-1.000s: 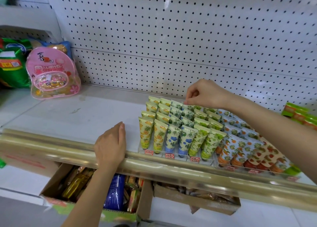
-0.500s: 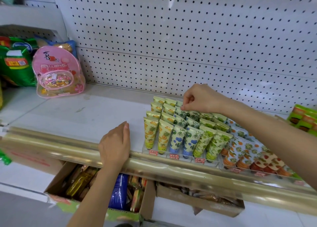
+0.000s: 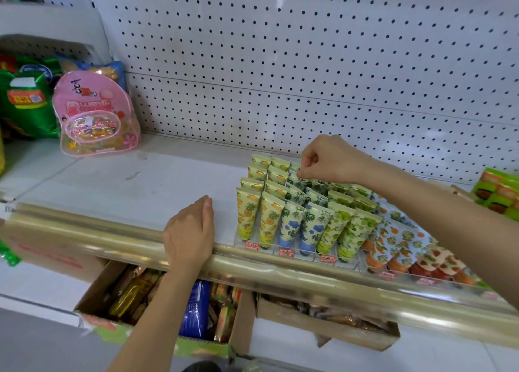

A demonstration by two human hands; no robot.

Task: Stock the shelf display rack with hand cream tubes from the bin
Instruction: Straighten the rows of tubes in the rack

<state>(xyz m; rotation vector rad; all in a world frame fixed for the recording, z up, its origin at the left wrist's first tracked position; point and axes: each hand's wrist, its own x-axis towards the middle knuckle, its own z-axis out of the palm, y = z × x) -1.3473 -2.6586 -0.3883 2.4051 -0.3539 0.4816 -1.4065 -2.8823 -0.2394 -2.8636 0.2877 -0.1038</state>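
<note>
Right, only the head view to work from, so everything below comes from it. I have the right hand over the back of the rack. Its fingers are curled in, with thumb and forefinger pinching the crimped top of a tube that stands in a rear row of the blue-flower column. The tube looks seated among its neighbours, though the hand hides its lower part, so I cannot say it is fully down. The left hand lies flat on the golden rail just left of the rack, fingers together and holding nothing. The other tubes stand cap-down in tidy columns: yellow fruit at the rack's left, blue flower in the middle, green at its right. More orange-patterned ones are in a second tray touching the rack's right side. Below the rack, under the rail, sit open cardboard boxes of mixed packets; I cannot tell whether either is the bin. I judge this to be the placing step, near its end for this tube. Next I would press it home, let go without tipping the rows in front, then bring the hand back down for another tube and look for a column with room.
</note>
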